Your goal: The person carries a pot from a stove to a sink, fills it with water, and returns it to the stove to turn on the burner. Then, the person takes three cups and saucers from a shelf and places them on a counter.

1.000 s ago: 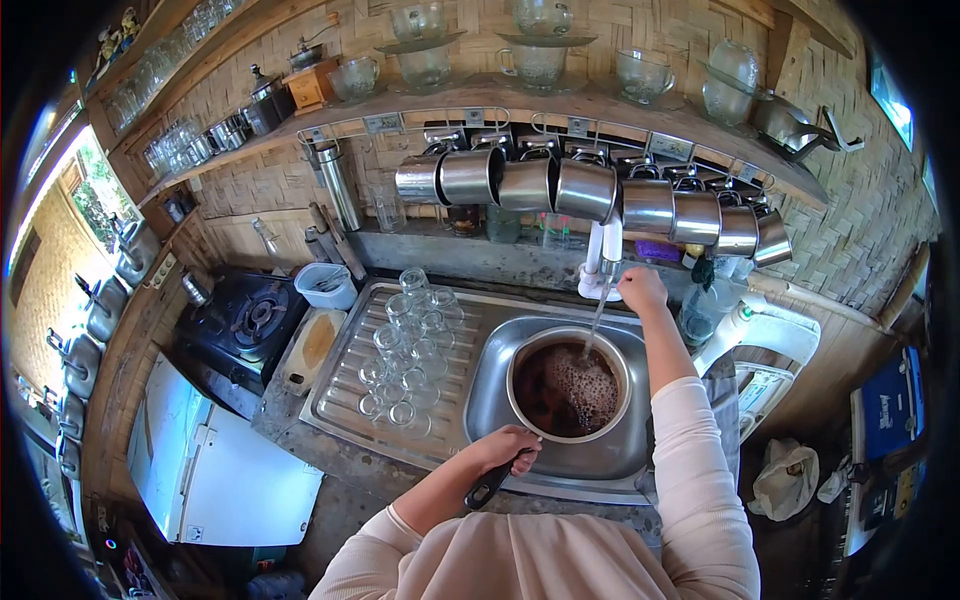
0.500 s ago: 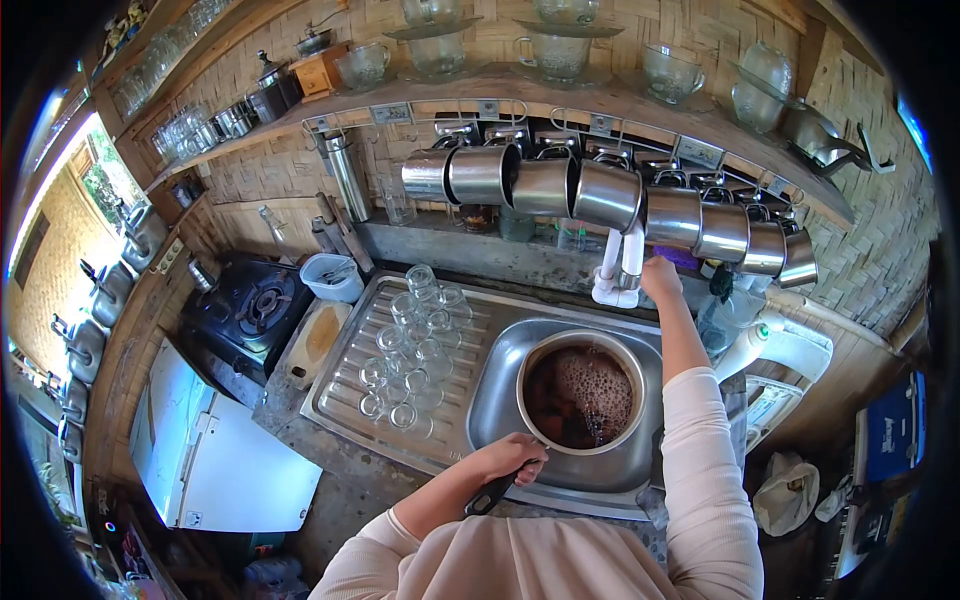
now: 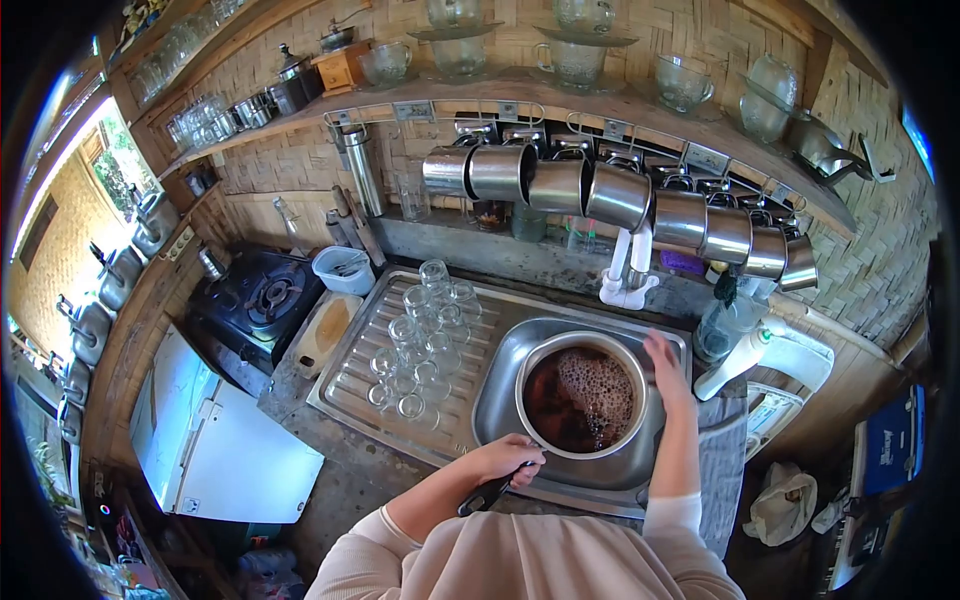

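A steel saucepan [image 3: 572, 454] sits in the sink basin [image 3: 495, 385], filled with dark reddish-brown liquid [image 3: 550, 405] that has foam on its right side. My left hand [image 3: 508, 460] is wrapped around the pan's black handle [image 3: 488, 493], close to the front edge of the sink. Over the basin's right side, my right hand [image 3: 668, 375] is empty, its fingers stretched out and slightly blurred, beside the pan and apart from it. Behind the basin stands a white tap [image 3: 630, 285]; I see no water falling from it.
Several upturned glasses [image 3: 420, 335] stand on the ribbed drainboard [image 3: 345, 395]. Steel mugs [image 3: 618, 195] hang under the shelf behind. A black gas stove [image 3: 258, 295] and a white tub [image 3: 342, 272] are to the left. A white bottle [image 3: 735, 362] leans at the right.
My right hand has come down from beside the tap to the basin's right side, its fingers now stretched out. My left hand still grips the pan handle. The view has shifted slightly.
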`<state>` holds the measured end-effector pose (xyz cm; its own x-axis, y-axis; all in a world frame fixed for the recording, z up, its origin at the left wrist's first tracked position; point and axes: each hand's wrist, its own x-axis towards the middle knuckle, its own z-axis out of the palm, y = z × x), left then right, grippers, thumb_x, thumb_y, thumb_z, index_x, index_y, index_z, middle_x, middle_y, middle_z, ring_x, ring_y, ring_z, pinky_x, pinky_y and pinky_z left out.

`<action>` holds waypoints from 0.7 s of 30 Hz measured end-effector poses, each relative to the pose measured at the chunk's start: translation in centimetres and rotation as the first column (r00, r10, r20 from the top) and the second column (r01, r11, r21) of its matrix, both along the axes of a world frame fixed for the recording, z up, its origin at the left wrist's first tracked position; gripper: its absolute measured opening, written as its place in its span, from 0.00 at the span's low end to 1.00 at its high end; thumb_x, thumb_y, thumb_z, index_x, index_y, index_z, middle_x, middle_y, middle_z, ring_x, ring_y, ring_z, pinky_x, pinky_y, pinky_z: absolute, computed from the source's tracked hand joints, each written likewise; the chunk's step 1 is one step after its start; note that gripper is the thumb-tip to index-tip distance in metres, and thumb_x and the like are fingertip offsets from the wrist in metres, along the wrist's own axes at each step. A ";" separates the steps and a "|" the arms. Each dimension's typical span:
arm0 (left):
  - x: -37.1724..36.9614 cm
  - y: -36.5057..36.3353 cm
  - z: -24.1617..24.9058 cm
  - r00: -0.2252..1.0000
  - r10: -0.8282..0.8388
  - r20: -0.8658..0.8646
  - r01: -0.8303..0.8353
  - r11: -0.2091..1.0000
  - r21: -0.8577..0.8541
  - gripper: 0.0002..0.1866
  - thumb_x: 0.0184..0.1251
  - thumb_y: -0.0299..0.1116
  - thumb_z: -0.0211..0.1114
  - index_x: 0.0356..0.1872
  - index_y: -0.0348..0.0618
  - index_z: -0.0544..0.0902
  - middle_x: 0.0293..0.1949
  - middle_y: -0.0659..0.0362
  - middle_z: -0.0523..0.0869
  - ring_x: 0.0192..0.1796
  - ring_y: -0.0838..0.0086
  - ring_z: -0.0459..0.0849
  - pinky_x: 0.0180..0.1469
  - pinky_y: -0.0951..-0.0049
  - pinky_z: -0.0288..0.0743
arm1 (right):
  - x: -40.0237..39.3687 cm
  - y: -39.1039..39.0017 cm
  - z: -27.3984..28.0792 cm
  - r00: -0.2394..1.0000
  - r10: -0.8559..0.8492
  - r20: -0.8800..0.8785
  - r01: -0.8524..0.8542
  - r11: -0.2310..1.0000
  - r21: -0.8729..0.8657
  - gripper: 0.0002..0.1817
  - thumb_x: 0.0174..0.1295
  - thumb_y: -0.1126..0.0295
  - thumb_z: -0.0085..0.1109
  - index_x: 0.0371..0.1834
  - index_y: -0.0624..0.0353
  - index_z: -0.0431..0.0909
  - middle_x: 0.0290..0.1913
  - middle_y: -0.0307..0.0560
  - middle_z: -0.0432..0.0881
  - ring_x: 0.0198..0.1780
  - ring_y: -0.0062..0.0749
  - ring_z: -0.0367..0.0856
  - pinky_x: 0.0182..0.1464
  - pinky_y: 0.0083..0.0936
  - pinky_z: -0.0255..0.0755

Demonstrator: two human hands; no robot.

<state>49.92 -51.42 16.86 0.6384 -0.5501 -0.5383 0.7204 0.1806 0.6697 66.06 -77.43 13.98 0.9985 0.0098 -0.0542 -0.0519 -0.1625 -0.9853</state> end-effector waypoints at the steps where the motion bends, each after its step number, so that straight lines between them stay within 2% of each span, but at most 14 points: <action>1: -0.4 0.0 0.3 1.000 0.002 0.005 -0.002 1.000 -0.002 0.15 0.61 0.29 0.50 0.14 0.44 0.64 0.13 0.65 0.64 0.14 0.82 0.62 0.16 0.80 0.55 | -2.0 0.0 1.4 0.972 0.064 -0.224 -0.050 0.997 0.064 0.30 0.55 0.58 0.56 0.61 0.52 0.62 0.52 0.44 0.71 0.45 0.26 0.72 0.47 0.25 0.68; 2: -0.9 0.1 0.6 1.000 0.001 0.016 -0.001 1.000 0.023 0.15 0.61 0.29 0.50 0.14 0.44 0.64 0.12 0.65 0.64 0.14 0.82 0.62 0.17 0.80 0.55 | -4.0 0.3 3.2 0.891 0.137 -0.432 -0.087 0.987 0.135 0.30 0.55 0.58 0.56 0.62 0.52 0.61 0.52 0.43 0.71 0.44 0.24 0.73 0.44 0.22 0.70; 3: -1.5 0.3 0.8 1.000 0.002 0.027 -0.003 0.999 0.048 0.15 0.61 0.29 0.50 0.13 0.44 0.64 0.12 0.65 0.64 0.14 0.82 0.62 0.17 0.80 0.55 | -5.6 0.9 4.3 0.893 0.142 -0.426 -0.095 0.987 0.131 0.30 0.55 0.58 0.56 0.62 0.52 0.61 0.52 0.43 0.71 0.44 0.24 0.73 0.44 0.22 0.70; 5: -2.7 0.9 1.1 0.999 0.003 0.045 -0.006 0.998 0.062 0.15 0.61 0.29 0.50 0.13 0.44 0.64 0.12 0.65 0.65 0.14 0.82 0.62 0.17 0.80 0.55 | -7.9 1.8 5.8 0.881 0.285 -0.378 -0.319 0.947 -0.030 0.31 0.55 0.60 0.56 0.62 0.52 0.60 0.50 0.41 0.72 0.44 0.22 0.73 0.38 0.19 0.71; 8: -5.1 2.0 1.8 0.997 0.007 0.078 -0.014 0.996 0.088 0.14 0.61 0.28 0.50 0.15 0.43 0.65 0.13 0.65 0.66 0.15 0.82 0.64 0.17 0.80 0.56 | -8.4 2.4 6.3 0.851 0.425 -0.308 -0.453 0.891 -0.023 0.31 0.54 0.63 0.55 0.63 0.51 0.59 0.49 0.40 0.73 0.45 0.21 0.72 0.35 0.19 0.71; 10: -6.9 2.5 2.6 0.994 0.027 0.102 -0.041 0.990 0.138 0.12 0.61 0.29 0.51 0.18 0.41 0.68 0.14 0.64 0.67 0.16 0.82 0.65 0.18 0.80 0.58 | -9.2 3.0 6.0 0.830 0.489 -0.269 -0.504 0.863 0.014 0.30 0.54 0.65 0.55 0.63 0.51 0.59 0.48 0.39 0.72 0.44 0.20 0.71 0.36 0.19 0.71; 12: -9.0 3.0 4.6 0.987 0.068 0.146 -0.088 0.987 0.136 0.11 0.62 0.31 0.52 0.20 0.40 0.68 0.15 0.64 0.68 0.16 0.81 0.66 0.18 0.80 0.60 | -10.4 3.7 6.6 0.854 0.490 -0.174 -0.493 0.870 0.026 0.31 0.55 0.68 0.54 0.63 0.52 0.58 0.48 0.39 0.72 0.44 0.19 0.70 0.38 0.17 0.70; 13: -10.2 3.4 5.6 0.981 0.066 0.184 -0.093 0.985 0.142 0.11 0.62 0.32 0.52 0.21 0.39 0.69 0.16 0.63 0.70 0.17 0.81 0.68 0.19 0.80 0.62 | -10.9 4.2 7.0 0.831 0.536 -0.147 -0.523 0.844 0.122 0.31 0.55 0.70 0.53 0.64 0.56 0.57 0.51 0.40 0.70 0.48 0.22 0.69 0.46 0.18 0.67; 14: -11.3 3.9 6.4 0.976 0.115 0.187 -0.142 0.980 0.140 0.11 0.62 0.32 0.52 0.21 0.39 0.69 0.16 0.63 0.70 0.17 0.81 0.68 0.19 0.80 0.62 | -11.4 4.9 6.9 0.820 0.569 -0.061 -0.557 0.818 0.142 0.31 0.54 0.74 0.52 0.64 0.60 0.55 0.54 0.42 0.68 0.54 0.24 0.66 0.54 0.19 0.61; 16: -13.5 5.0 7.5 0.988 0.049 0.150 -0.079 0.976 0.201 0.10 0.62 0.34 0.54 0.27 0.36 0.70 0.19 0.60 0.74 0.19 0.77 0.73 0.21 0.78 0.68 | -12.8 6.6 8.0 0.778 0.618 -0.114 -0.591 0.781 0.199 0.36 0.50 0.76 0.51 0.65 0.62 0.52 0.59 0.46 0.64 0.59 0.29 0.62 0.61 0.23 0.53; 17: -14.7 6.1 7.8 0.998 0.016 0.068 -0.024 0.992 0.122 0.12 0.63 0.34 0.54 0.36 0.34 0.67 0.23 0.57 0.76 0.20 0.75 0.76 0.23 0.77 0.72 | -13.4 7.6 8.5 0.754 0.647 -0.113 -0.623 0.759 0.191 0.36 0.50 0.76 0.51 0.65 0.62 0.52 0.59 0.46 0.64 0.59 0.29 0.62 0.61 0.23 0.53; 18: -16.1 7.0 8.0 0.996 0.051 0.074 -0.060 0.992 0.116 0.12 0.63 0.34 0.54 0.36 0.34 0.67 0.23 0.57 0.76 0.20 0.75 0.76 0.23 0.77 0.72 | -14.1 8.7 9.0 0.729 0.680 -0.078 -0.661 0.729 0.178 0.36 0.49 0.76 0.50 0.65 0.63 0.51 0.59 0.47 0.64 0.59 0.29 0.61 0.61 0.23 0.54; 20: -19.1 8.7 8.2 0.992 0.118 0.037 -0.116 0.992 -0.059 0.12 0.63 0.32 0.52 0.41 0.35 0.64 0.25 0.57 0.76 0.20 0.76 0.76 0.23 0.77 0.73 | -15.5 10.9 9.1 0.685 0.727 -0.045 -0.714 0.682 0.157 0.35 0.49 0.77 0.49 0.65 0.64 0.51 0.58 0.47 0.64 0.59 0.29 0.61 0.60 0.22 0.54; 21: -20.5 9.8 8.0 0.988 0.152 0.003 -0.151 0.985 -0.080 0.17 0.63 0.30 0.51 0.50 0.34 0.61 0.27 0.56 0.76 0.20 0.76 0.76 0.22 0.78 0.73 | -16.3 12.1 9.0 0.662 0.749 -0.042 -0.735 0.659 0.161 0.36 0.49 0.77 0.49 0.65 0.64 0.50 0.59 0.48 0.63 0.60 0.30 0.60 0.61 0.23 0.54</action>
